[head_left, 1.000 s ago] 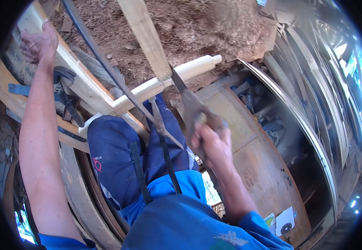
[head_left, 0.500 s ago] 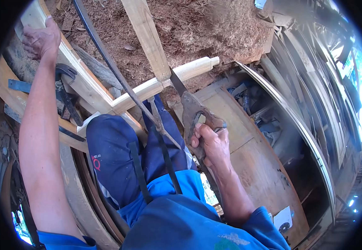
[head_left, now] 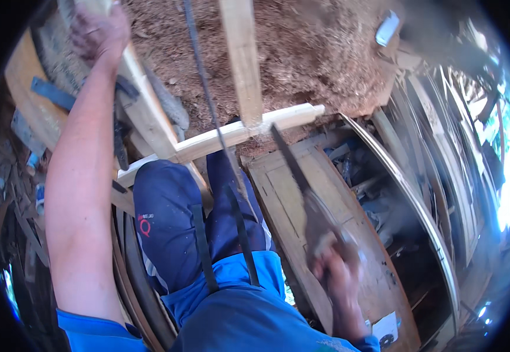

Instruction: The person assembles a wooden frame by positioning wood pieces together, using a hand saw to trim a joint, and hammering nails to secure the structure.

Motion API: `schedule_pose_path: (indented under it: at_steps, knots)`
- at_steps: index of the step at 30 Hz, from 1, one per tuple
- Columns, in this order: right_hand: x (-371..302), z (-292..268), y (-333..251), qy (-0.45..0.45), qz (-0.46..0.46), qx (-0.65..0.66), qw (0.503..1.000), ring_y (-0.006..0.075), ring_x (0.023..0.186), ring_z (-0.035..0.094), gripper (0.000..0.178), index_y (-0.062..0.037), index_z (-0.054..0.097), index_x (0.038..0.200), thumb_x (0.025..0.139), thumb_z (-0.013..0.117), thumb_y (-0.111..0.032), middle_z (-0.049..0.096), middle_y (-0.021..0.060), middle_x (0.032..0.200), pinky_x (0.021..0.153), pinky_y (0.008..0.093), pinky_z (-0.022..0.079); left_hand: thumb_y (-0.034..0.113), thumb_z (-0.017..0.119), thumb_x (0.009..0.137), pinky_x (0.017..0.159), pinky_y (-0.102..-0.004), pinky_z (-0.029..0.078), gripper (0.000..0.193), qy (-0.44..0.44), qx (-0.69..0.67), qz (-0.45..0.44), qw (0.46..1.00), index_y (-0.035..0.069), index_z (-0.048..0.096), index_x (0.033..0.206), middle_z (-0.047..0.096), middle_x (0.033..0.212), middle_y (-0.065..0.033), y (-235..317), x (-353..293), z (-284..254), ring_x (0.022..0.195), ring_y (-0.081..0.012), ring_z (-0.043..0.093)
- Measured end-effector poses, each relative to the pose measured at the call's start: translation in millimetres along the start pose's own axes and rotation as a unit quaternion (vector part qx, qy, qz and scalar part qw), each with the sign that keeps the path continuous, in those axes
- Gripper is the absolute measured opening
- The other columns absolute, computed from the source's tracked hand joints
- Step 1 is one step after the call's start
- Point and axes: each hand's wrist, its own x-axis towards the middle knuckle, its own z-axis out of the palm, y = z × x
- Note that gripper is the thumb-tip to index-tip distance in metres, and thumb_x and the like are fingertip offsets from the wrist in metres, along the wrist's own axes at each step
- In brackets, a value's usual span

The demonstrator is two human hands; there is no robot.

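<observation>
- At far left on my feed, I see the left hand (head_left: 99, 34), its fingers curled round a pale wooden side rail (head_left: 149, 108).
- Next, a long dark bar (head_left: 201, 64) passes over the frame's crosspiece (head_left: 290, 118), above the knees.
- A squared upright (head_left: 242, 64) meets that crosspiece.
- Just right of their joint is the handsaw (head_left: 290, 158), its tip at the crosspiece; I cannot tell whether they touch.
- Rightmost, the blurred right hand (head_left: 336, 264) grips the saw's handle.
</observation>
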Motion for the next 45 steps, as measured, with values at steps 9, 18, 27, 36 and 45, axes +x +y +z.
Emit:
schedule_pose_path:
  at_steps: [9,18,27,36,45]
  knots:
    - [30.3,28.3,-41.8,-0.214,-0.295,-0.495,0.789,0.0367,0.077,0.068,0.076,0.0013,0.048,0.136,0.065,0.072,-0.007,0.067,0.0201,0.095,0.069,0.0412,0.056,0.038,0.064,0.088,0.116,-0.0532,0.02,0.081,-0.045,0.01,-0.049,0.998,0.015,0.023,0.154,0.034,0.152,-0.0186,14.8,-9.0,-7.8,0.142,-0.0366,0.029]
    - [60.8,63.6,-34.1,-0.2,-0.311,-0.526,0.766,0.0393,0.08,0.068,0.076,0.0008,0.04,0.141,0.071,0.068,-0.013,0.067,0.0226,0.097,0.072,0.0473,0.056,0.038,0.063,0.088,0.116,-0.0522,0.021,0.08,-0.049,0.007,-0.052,0.997,0.013,0.023,0.153,0.034,0.151,-0.0181,24.9,-11.3,-14.2,0.141,-0.0372,0.03]
    - [72.3,78.0,-41.7,-0.212,-0.241,-0.494,0.808,0.0443,0.082,0.067,0.071,0.0015,0.041,0.139,0.074,0.067,-0.013,0.066,0.0294,0.091,0.076,0.0512,0.054,0.037,0.065,0.087,0.115,-0.0511,0.024,0.08,-0.04,-0.025,-0.043,0.998,0.012,0.025,0.152,0.036,0.149,-0.0172,21.8,-10.5,-8.4,0.14,-0.0363,0.031]
    - [97.7,93.5,-36.6,-0.197,-0.241,-0.479,0.821,0.0443,0.084,0.066,0.065,-0.0038,0.047,0.138,0.076,0.065,-0.007,0.067,0.027,0.089,0.078,0.0498,0.053,0.039,0.064,0.088,0.115,-0.052,0.023,0.079,-0.037,-0.013,-0.033,0.999,0.011,0.027,0.152,0.036,0.149,-0.0172,25.1,-11.0,-10.4,0.14,-0.0375,0.03]
    - [87.1,84.8,-27.2,-0.198,-0.268,-0.475,0.814,0.0463,0.078,0.065,0.069,-0.0035,0.042,0.14,0.074,0.065,-0.009,0.066,0.0275,0.084,0.076,0.0534,0.051,0.033,0.067,0.085,0.112,-0.0515,0.027,0.081,-0.019,-0.014,-0.025,0.999,0.011,0.026,0.152,0.037,0.147,-0.0167,20.9,-12.4,-8.7,0.137,-0.0367,0.034]
